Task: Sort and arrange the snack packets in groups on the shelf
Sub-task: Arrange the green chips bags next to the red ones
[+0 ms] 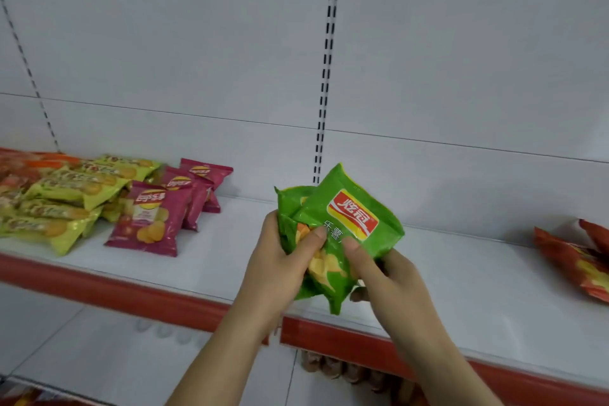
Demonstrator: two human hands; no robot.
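Above the shelf, my left hand and right hand pinch green packets together, fingers curled, bunching them as one group beside pink packets.

A shop: slotted retail shelf (red-edged) stocked with snack packets.

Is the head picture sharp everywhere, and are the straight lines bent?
Head view: the green packets gripped by left hand and right hand are fairly sharp; the yellow packets at the left edge blur; the shelf edge bows from wide-angle distortion; lighting is soft, with faint shadows.
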